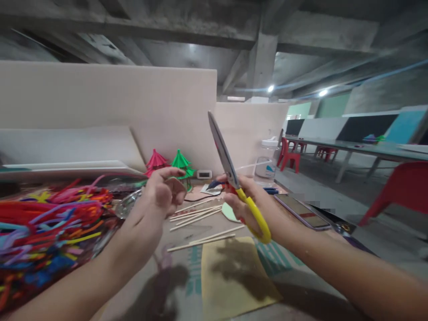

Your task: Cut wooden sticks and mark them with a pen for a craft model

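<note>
Head view of a craft table. The right hand (249, 200) grips a pair of scissors (234, 176) by their yellow handle, fingers closed through and around the loop; the blades, pressed together, point up and slightly left, rising above the hand. The left hand (163, 191) is raised at about the same height, a little apart from the scissors to their left — its fingers are curled with the thumb and forefinger drawn towards each other, but whether they pinch anything cannot be told. Below and between the two hands lie thin wooden sticks (197, 214) scattered on the table (301, 267), with a tan sheet (230, 276) nearer the viewer. A heap of coloured pipe cleaners (43, 227) fills the left side. Behind the left hand stand a pink and a green paper umbrella (182, 161). A phone (302, 211) lies flat just right of the right wrist — a clear plastic jar (267, 162) stands beyond it
</note>
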Tool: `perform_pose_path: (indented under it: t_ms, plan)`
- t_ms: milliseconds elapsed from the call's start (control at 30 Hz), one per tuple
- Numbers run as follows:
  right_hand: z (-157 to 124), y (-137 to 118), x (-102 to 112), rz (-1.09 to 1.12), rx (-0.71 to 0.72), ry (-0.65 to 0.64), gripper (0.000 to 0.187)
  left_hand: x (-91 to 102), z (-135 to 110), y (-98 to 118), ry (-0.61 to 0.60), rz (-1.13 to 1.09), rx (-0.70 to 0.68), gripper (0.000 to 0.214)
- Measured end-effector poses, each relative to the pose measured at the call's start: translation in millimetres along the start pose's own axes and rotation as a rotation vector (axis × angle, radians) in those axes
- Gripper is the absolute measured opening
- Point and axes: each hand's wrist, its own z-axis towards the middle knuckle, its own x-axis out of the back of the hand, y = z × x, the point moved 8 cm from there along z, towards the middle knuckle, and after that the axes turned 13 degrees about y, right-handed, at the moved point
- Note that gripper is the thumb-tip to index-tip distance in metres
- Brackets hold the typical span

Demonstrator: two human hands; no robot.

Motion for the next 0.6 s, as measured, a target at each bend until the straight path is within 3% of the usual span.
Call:
perform_pose_path:
  t_ms: [133, 300, 500, 600]
  plan:
    - [-6.9, -8.1, 4.8, -0.171, 0.061, -0.075, 0.041, 6.8, 1.9, 6.2, 0.002, 0.008, -0.02, 0.042]
    - [-21.3, -1.3, 7.8, -0.286, 0.06, -0.167, 0.041, -1.7, -5.2, -2.4, -0.075, -0.061, 0.028, 0.034]
    - [-15.2, 12.5, 12.6, -0.245, -0.004, -0.105, 0.05, -19.0, -3.2, -18.3, -0.225, -0.215, 0.21, 0.059]
    - [-12.6, 19.8, 17.9, -0.23, -0.014, -0.069, 0.055, -14.3, 1.1, -23.6, -0.035, -0.371, 0.245, 0.036]
